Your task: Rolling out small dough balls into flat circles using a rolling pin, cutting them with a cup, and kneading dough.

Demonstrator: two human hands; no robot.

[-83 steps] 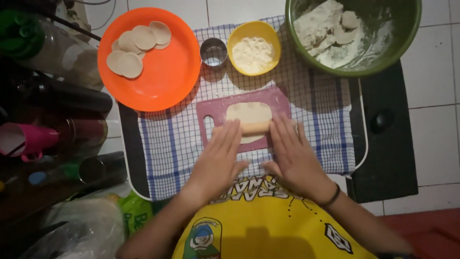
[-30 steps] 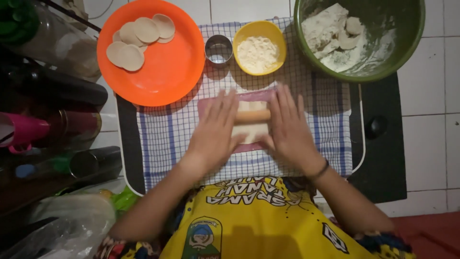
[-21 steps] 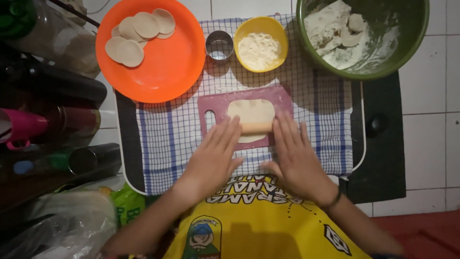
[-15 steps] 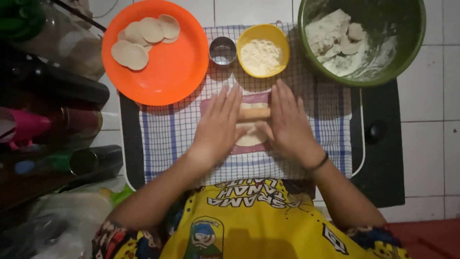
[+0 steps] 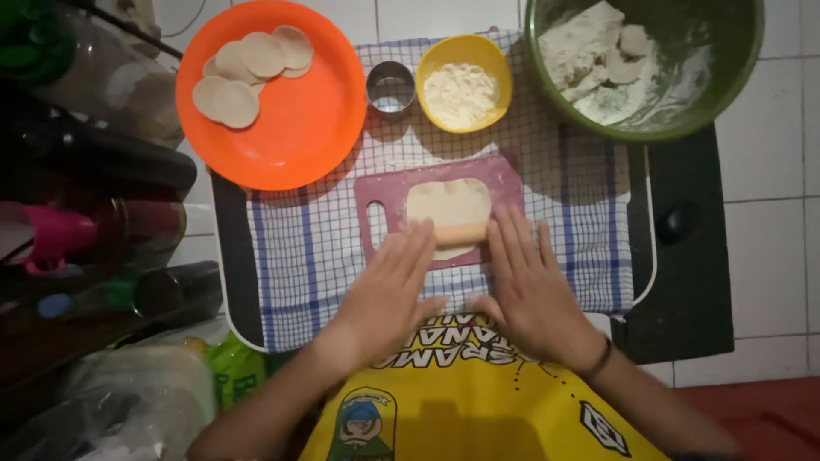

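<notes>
Rolling pin [image 5: 459, 233]: lies crosswise on the near edge of the dough sheet [image 5: 448, 205], between the two hands.
Left hand [image 5: 389, 290]: flat, grip wide, fingertips pressing the pin's left end.
Right hand [image 5: 530, 286]: flat, grip wide, fingertips on the pin's right end.
Dough sheet: on the maroon cutting board [image 5: 504, 175].
Yellow flour bowl [image 5: 427, 68]: beyond the board.

Both bare forearms reached forward from the near edge of the checked cloth. The left hand [image 5: 389, 290] lay flat, palm down, fingers straight and close together. The right hand [image 5: 530, 286] lay flat beside it, fingers slightly spread, a dark band round its wrist.
</notes>
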